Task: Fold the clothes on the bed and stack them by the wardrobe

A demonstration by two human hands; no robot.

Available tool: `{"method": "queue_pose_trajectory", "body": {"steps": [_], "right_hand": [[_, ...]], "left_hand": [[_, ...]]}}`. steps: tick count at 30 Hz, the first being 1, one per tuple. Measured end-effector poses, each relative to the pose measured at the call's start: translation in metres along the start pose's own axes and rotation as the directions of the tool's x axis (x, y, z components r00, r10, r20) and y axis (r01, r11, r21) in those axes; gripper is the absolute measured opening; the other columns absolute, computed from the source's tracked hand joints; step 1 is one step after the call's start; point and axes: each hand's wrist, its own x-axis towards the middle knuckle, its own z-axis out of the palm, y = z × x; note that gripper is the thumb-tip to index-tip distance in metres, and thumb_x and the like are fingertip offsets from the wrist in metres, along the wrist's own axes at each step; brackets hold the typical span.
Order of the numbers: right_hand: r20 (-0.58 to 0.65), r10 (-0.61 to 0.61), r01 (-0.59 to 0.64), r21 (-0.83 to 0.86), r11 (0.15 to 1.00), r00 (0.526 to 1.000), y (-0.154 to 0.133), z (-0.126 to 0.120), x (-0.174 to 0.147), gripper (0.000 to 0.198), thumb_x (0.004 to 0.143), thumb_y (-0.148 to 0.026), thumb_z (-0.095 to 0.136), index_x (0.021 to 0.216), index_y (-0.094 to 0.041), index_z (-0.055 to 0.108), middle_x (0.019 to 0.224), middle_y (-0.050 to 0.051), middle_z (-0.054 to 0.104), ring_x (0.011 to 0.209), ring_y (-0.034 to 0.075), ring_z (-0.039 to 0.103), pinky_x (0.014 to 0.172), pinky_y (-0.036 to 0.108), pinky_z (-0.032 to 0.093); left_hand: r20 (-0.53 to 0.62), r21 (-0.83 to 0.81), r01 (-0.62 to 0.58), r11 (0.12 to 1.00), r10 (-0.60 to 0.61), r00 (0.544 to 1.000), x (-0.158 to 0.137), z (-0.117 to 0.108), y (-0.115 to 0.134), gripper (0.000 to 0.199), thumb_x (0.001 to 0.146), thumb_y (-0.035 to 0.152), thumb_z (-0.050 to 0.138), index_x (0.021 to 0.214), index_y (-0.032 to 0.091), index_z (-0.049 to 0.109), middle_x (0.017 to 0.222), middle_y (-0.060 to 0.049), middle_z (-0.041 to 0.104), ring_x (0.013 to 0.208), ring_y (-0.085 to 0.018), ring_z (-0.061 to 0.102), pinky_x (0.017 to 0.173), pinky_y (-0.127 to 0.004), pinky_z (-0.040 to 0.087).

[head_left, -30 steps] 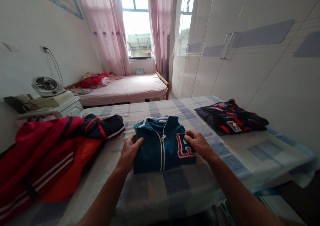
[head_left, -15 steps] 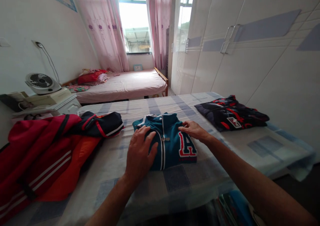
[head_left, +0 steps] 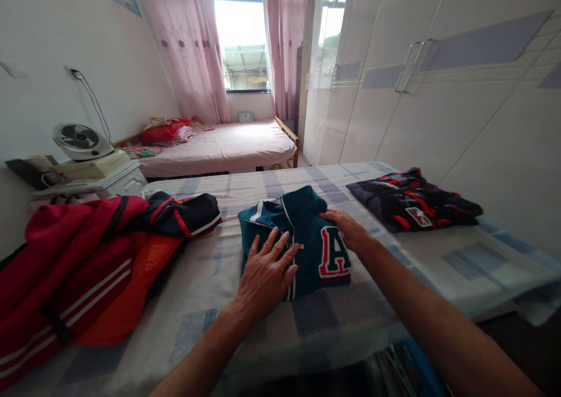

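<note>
A teal zip-up jacket, folded into a compact bundle, lies in front of me with its collar at the far side. It bears a red, white and navy letter A patch on its right half. My left hand rests flat on the jacket's left front, fingers spread, beside the zipper. At the right shoulder edge, just above the patch, my right hand pinches the fabric between thumb and fingers. The fingertips there are partly hidden by the hand itself.
A folded black and red garment lies to the right on the checked cloth. Red, orange and navy clothes are heaped at the left. Beyond are a bed, a small fan and white wardrobes.
The right side of the jacket's collar now stands higher and spreads wider. My left hand has shifted right and flattened onto the front. My right hand stays at the shoulder edge. The view has shifted slightly.
</note>
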Motion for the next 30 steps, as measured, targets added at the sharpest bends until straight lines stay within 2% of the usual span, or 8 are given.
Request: {"method": "queue_pose_trajectory", "body": {"steps": [3, 7, 10, 14, 17, 23, 26, 30], "right_hand": [[-0.173, -0.029, -0.022, -0.285, 0.958, 0.985, 0.001, -0.002, 0.005, 0.013, 0.075, -0.017, 0.052, 0.083, -0.013, 0.062, 0.077, 0.008, 0.070, 0.064, 0.017, 0.065, 0.063, 0.029, 0.053], [-0.350, -0.178, 0.013, -0.426, 0.905, 0.920, -0.016, -0.012, 0.014, 0.024, 0.082, -0.032, 0.052, 0.096, -0.015, 0.060, 0.095, 0.011, 0.069, 0.076, 0.017, 0.065, 0.068, 0.025, 0.049], [-0.308, -0.183, -0.031, -0.577, 0.816, 0.934, -0.041, -0.009, 0.023, 0.056, 0.083, -0.063, 0.040, 0.091, -0.012, 0.062, 0.085, 0.013, 0.068, 0.065, 0.019, 0.065, 0.061, 0.029, 0.049], [-0.224, -0.006, -0.171, -0.762, 0.625, 0.975, -0.060, 0.006, 0.044, 0.080, 0.069, -0.082, 0.038, 0.088, -0.009, 0.063, 0.066, 0.013, 0.066, 0.056, 0.023, 0.065, 0.053, 0.032, 0.050], [-0.232, 0.117, -0.255, -0.758, 0.600, 0.966, -0.060, 0.010, 0.061, 0.072, 0.066, -0.076, 0.053, 0.094, -0.010, 0.063, 0.068, 0.010, 0.066, 0.057, 0.023, 0.065, 0.051, 0.032, 0.052], [-0.239, 0.225, -0.328, -0.694, 0.641, 0.945, -0.061, 0.003, 0.087, 0.078, 0.076, -0.076, 0.035, 0.109, -0.009, 0.056, 0.082, 0.015, 0.066, 0.061, 0.023, 0.066, 0.046, 0.031, 0.052], [-0.219, 0.207, -0.300, -0.744, 0.597, 0.954, -0.064, 0.004, 0.094, 0.063, 0.075, -0.069, 0.046, 0.096, -0.011, 0.061, 0.071, 0.011, 0.065, 0.058, 0.022, 0.065, 0.045, 0.030, 0.052], [-0.162, 0.213, -0.253, -0.810, 0.529, 0.964, -0.065, 0.009, 0.090, 0.028, 0.069, -0.038, 0.066, 0.064, -0.010, 0.060, 0.050, 0.007, 0.058, 0.050, 0.020, 0.062, 0.043, 0.028, 0.050]], "left_hand": [[0.017, -0.013, -0.001, 1.000, 0.002, 1.000, 0.000, -0.005, -0.001, 0.039, 0.092, 0.033, 0.042, 0.130, 0.030, 0.050, 0.142, -0.003, 0.046, 0.137, -0.027, 0.029, 0.108, -0.057, 0.026], [-0.044, -0.001, -0.010, 1.000, 0.010, 0.999, 0.009, -0.012, 0.000, 0.040, 0.091, 0.033, 0.043, 0.127, 0.019, 0.054, 0.140, -0.009, 0.048, 0.136, -0.026, 0.033, 0.111, -0.050, 0.028], [-0.049, 0.006, -0.028, 1.000, 0.029, 0.998, 0.020, -0.007, 0.007, 0.048, 0.090, 0.039, 0.045, 0.130, 0.013, 0.050, 0.141, -0.013, 0.046, 0.137, -0.028, 0.030, 0.112, -0.049, 0.026], [0.080, -0.059, -0.140, 0.988, 0.144, 0.986, 0.026, 0.003, 0.017, 0.050, 0.087, 0.044, 0.049, 0.129, 0.016, 0.051, 0.136, -0.010, 0.052, 0.130, -0.028, 0.041, 0.111, -0.051, 0.026], [0.062, -0.112, -0.100, 0.989, 0.107, 0.992, 0.035, -0.011, 0.011, 0.037, 0.090, 0.040, 0.045, 0.119, 0.020, 0.058, 0.125, -0.006, 0.061, 0.119, -0.022, 0.052, 0.105, -0.042, 0.036], [0.046, 0.029, 0.265, 0.964, -0.266, 0.963, 0.096, -0.044, -0.045, 0.036, 0.094, 0.029, 0.035, 0.119, 0.019, 0.057, 0.128, -0.007, 0.057, 0.117, -0.022, 0.052, 0.099, -0.036, 0.040], [0.168, 0.047, 0.312, 0.949, -0.316, 0.934, 0.128, -0.027, -0.072, 0.030, 0.089, 0.028, 0.046, 0.113, 0.017, 0.061, 0.122, -0.011, 0.059, 0.115, -0.026, 0.053, 0.097, -0.042, 0.041], [0.302, -0.004, 0.361, 0.933, -0.343, 0.889, 0.151, 0.006, -0.087, 0.031, 0.087, 0.035, 0.055, 0.111, 0.016, 0.058, 0.115, -0.009, 0.060, 0.104, -0.022, 0.058, 0.090, -0.046, 0.047]]}}
